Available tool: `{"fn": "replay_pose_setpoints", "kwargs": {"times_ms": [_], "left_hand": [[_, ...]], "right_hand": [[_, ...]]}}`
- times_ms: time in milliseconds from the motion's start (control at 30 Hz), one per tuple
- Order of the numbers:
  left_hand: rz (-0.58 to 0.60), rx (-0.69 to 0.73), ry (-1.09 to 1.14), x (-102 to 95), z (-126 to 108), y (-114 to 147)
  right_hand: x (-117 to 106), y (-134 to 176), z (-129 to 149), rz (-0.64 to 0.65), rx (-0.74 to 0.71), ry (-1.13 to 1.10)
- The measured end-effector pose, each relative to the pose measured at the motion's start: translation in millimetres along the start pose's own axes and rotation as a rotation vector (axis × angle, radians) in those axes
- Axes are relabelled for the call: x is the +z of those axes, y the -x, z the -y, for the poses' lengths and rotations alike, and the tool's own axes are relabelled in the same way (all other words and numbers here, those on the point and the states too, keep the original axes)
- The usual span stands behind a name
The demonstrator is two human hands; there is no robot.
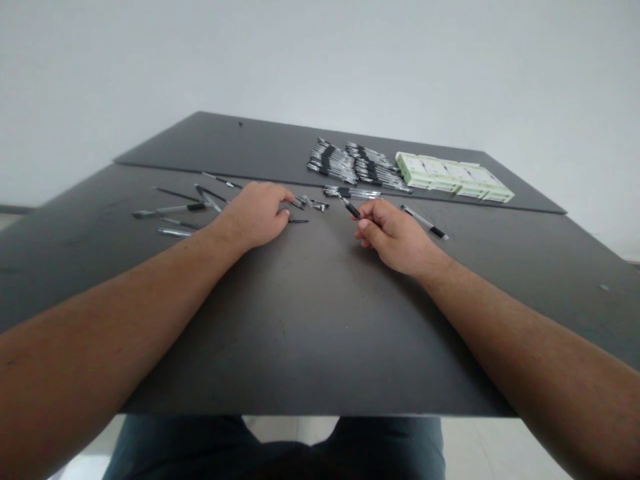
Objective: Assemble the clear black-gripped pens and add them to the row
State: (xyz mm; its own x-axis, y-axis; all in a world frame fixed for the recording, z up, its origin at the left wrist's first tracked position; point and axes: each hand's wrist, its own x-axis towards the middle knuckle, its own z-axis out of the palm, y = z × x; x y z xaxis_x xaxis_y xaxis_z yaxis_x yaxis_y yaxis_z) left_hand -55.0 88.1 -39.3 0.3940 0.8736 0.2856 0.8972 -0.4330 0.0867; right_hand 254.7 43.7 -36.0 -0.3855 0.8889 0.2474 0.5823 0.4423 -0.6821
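Note:
My right hand (387, 233) is closed around a clear pen (352, 209) with a black grip, its far end pointing up and to the left. My left hand (260, 212) is low over the table, thumb and forefinger apart, beside a small cluster of clear and black pen parts (307, 201); its other fingers are hidden. A thin black piece (299, 221) lies just right of the left thumb. Left of that hand, several loose pen barrels and refills (180, 210) are scattered. Beyond my right hand a pen (425, 222) lies on the table.
Farther back are piles of pens with black grips (330, 162), (375, 167) and a short row of pens (353, 193). Green and white boxes (453, 175) stand at the back right. A seam crosses the dark table (310, 333). One tiny dark piece (241, 124) sits near the far edge.

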Motion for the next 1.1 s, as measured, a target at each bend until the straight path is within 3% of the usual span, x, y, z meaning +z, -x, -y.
{"fn": "replay_pose_setpoints", "kwargs": {"times_ms": [233, 533, 1100], "left_hand": [[0.026, -0.064, -0.020, -8.1, 8, -6], [0.045, 0.184, -0.224, -2.0, 24, -36], [0.078, 0.258, -0.148, -0.9, 25, -31]], "right_hand": [[3, -1, 0, -0.001, 0.031, -0.035], [2, -1, -2, 0.000, -0.001, -0.027], [2, -2, 0, 0.009, -0.016, -0.006]]}}
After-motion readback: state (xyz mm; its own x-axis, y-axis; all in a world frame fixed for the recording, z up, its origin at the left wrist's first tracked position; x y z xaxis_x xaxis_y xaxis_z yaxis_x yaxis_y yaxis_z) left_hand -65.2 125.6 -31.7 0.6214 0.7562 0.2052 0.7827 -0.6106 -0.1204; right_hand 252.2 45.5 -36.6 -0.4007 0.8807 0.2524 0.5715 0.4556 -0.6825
